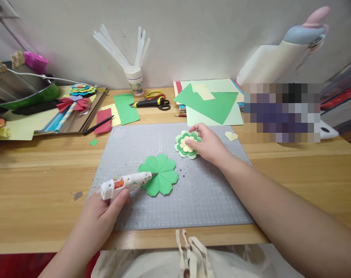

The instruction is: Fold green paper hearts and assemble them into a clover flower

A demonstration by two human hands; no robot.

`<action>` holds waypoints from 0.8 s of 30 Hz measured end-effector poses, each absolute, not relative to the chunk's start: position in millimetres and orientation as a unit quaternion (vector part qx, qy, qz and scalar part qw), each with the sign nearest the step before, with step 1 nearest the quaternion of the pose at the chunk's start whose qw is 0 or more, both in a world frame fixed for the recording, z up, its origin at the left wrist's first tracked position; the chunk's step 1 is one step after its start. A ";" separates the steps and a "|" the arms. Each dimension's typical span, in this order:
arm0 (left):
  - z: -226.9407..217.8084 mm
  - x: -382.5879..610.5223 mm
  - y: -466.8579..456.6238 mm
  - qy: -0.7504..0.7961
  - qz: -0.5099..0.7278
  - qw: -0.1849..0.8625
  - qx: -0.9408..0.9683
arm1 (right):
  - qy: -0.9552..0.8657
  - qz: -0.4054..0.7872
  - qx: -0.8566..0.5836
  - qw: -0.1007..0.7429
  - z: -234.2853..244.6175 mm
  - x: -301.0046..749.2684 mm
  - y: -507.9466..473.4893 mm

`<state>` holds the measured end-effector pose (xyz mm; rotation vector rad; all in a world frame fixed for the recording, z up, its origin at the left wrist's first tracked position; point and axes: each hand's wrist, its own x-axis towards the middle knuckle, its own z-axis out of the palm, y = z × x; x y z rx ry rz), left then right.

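My left hand (101, 214) is closed round a white glue gun (126, 183) with an orange trigger. Its nozzle points right and touches the left edge of a green paper flower (160, 175) lying flat on the grey cutting mat (192, 200). My right hand (211, 144) pinches a smaller layered flower (187, 144) of pale green, green and cream paper, resting on the mat just beyond the green one.
Sheets of green and pale paper (212, 102) lie at the back, with scissors (155, 101) and a cup of glue sticks (134, 81). A small cream heart (231, 136) lies right of the mat. More paper flowers (77, 96) and a tray sit back left.
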<state>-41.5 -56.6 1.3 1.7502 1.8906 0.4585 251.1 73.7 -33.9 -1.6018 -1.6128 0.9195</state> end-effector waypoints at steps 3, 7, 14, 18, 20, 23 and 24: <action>1.4 -41.6 -56.8 0.701 0.158 0.261 0.645 | -0.620 0.353 -0.613 0.340 -35.2 251.3 73.8; 1.1 -41.2 -56.7 0.692 0.166 0.254 0.655 | -0.620 0.353 -0.612 0.340 -35.3 250.9 74.4; 3.5 -40.2 -57.4 0.685 0.176 0.250 0.661 | -0.615 0.357 -0.616 0.339 -30.6 249.9 73.9; 5.1 -37.9 -55.2 0.676 0.178 0.253 0.669 | -0.613 0.358 -0.617 0.338 -28.2 249.2 72.5; 4.3 -37.7 -54.5 0.670 0.185 0.254 0.672 | -0.613 0.359 -0.617 0.338 -28.0 249.3 72.0; 2.6 -39.1 -55.1 0.662 0.211 0.264 0.669 | -0.613 0.359 -0.618 0.337 -28.3 249.6 71.9; 2.4 -40.0 -55.5 0.665 0.225 0.267 0.660 | -0.613 0.359 -0.619 0.337 -28.4 249.6 72.1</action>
